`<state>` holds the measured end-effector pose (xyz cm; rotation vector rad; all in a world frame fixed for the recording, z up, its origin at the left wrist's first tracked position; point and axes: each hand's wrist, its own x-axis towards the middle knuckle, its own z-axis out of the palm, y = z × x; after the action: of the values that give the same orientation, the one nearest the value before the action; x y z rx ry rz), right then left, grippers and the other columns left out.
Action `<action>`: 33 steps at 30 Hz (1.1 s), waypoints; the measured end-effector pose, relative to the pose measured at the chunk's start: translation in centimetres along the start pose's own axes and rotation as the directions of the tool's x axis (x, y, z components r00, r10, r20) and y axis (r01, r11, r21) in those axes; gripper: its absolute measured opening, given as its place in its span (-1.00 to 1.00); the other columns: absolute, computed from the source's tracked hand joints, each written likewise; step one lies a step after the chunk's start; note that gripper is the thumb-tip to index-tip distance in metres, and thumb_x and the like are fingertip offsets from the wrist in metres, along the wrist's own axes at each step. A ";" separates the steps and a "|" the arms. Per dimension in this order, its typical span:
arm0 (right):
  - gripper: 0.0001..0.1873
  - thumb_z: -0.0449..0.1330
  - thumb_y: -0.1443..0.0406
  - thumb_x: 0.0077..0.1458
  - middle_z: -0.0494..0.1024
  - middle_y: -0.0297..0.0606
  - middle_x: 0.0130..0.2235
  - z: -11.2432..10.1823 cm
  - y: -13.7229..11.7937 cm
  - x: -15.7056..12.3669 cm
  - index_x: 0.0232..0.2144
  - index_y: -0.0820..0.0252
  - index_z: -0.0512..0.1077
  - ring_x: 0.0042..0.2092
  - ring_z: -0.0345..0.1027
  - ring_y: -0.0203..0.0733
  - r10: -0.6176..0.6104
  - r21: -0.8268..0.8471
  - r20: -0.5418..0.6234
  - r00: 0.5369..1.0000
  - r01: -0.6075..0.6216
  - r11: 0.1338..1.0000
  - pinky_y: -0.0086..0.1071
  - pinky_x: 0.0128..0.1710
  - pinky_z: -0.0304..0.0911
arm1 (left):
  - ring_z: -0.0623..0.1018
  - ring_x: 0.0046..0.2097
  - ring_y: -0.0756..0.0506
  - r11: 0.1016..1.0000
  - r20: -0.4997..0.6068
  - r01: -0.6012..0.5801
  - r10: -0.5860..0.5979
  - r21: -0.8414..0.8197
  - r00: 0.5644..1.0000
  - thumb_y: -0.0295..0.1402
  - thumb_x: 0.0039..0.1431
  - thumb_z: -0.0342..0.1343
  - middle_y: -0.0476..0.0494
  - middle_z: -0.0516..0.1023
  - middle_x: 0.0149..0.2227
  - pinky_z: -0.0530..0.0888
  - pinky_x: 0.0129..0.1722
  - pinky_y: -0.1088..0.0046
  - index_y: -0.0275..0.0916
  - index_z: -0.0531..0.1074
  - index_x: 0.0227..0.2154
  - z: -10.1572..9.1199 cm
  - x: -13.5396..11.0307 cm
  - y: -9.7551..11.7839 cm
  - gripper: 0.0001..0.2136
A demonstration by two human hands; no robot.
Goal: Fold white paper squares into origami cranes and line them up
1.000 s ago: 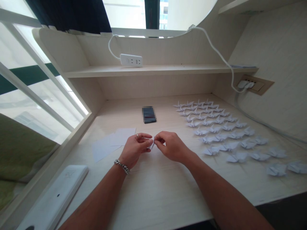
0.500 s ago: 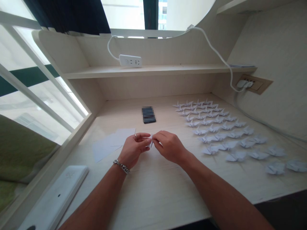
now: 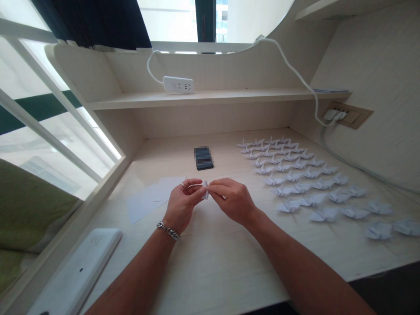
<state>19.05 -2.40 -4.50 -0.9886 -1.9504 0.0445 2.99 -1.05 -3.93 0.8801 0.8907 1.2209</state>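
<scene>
Between my two hands, above the middle of the desk, is a small folded white paper [image 3: 205, 190], partly hidden by fingertips. My left hand [image 3: 184, 199], with a ring and a chain bracelet at the wrist, pinches it from the left. From the right, my right hand [image 3: 231, 196] pinches its edge with thumb and fingers pressed together. Flat white paper sheets [image 3: 144, 202] lie overlapping beside my left hand. To the right, several folded paper cranes [image 3: 295, 176] stand in slanting rows.
A dark phone [image 3: 204, 158], partly blurred out, lies beyond my hands. At the near left is a long white device [image 3: 78, 267]. A power strip [image 3: 178, 85] rests on the shelf [image 3: 216, 97], and a white cable [image 3: 295, 70] runs to the wall socket [image 3: 351, 115].
The folded paper has turned slightly between my fingers, and more of it shows above them. My left fingers have shifted a little; the cranes and sheets stay as they were.
</scene>
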 end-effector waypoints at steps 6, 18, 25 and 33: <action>-0.82 0.14 0.35 0.17 0.61 -0.26 -0.25 0.1 -1.1 0.2 -0.33 0.09 0.56 -0.19 0.47 -0.21 0.187 0.177 -0.055 0.981 -0.174 0.969 -0.36 -0.14 0.33 | 0.53 -0.40 0.04 0.990 0.001 -0.142 0.142 -0.028 0.990 -0.45 -0.22 0.42 -0.02 0.58 -0.45 0.43 -0.31 0.50 -0.27 0.38 -0.33 0.3 0.0 -0.2 -0.62; -0.93 0.20 0.36 0.07 0.57 -0.25 -0.37 0.3 -1.9 0.4 -0.40 0.19 0.51 -0.36 0.42 -0.25 0.350 0.321 -0.064 0.935 -0.313 0.894 -0.41 -0.34 0.35 | 0.51 -0.36 0.05 0.961 0.065 -0.274 0.275 -0.031 0.959 -0.49 -0.11 0.36 0.05 0.54 -0.43 0.43 -0.26 0.50 -0.21 0.28 -0.35 0.5 -0.1 -0.4 -0.66; -0.88 0.21 0.28 0.05 0.57 -0.25 -0.42 0.2 -2.4 0.7 -0.43 0.22 0.50 -0.40 0.41 -0.25 0.508 0.455 0.091 0.856 -0.490 0.744 -0.40 -0.38 0.33 | 0.49 -0.35 0.05 0.951 0.064 -0.308 0.307 0.014 0.950 -0.46 -0.08 0.34 0.05 0.51 -0.42 0.41 -0.26 0.49 -0.20 0.24 -0.38 0.5 -0.1 -0.5 -0.66; -0.81 0.18 0.21 0.07 0.53 -0.25 -0.43 0.8 -1.5 0.6 -0.42 0.24 0.46 -0.40 0.39 -0.24 0.569 0.572 0.182 0.802 -0.557 0.602 -0.40 -0.42 0.32 | 0.48 -0.40 0.05 0.955 0.015 -0.290 0.290 0.061 0.957 -0.41 -0.12 0.35 0.09 0.48 -0.46 0.39 -0.31 0.50 -0.19 0.18 -0.41 0.8 -0.1 -0.5 -0.62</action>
<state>17.36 -2.78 -3.90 -1.1019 -1.3604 0.9683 3.93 -1.24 -4.04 1.0922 0.8176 1.4479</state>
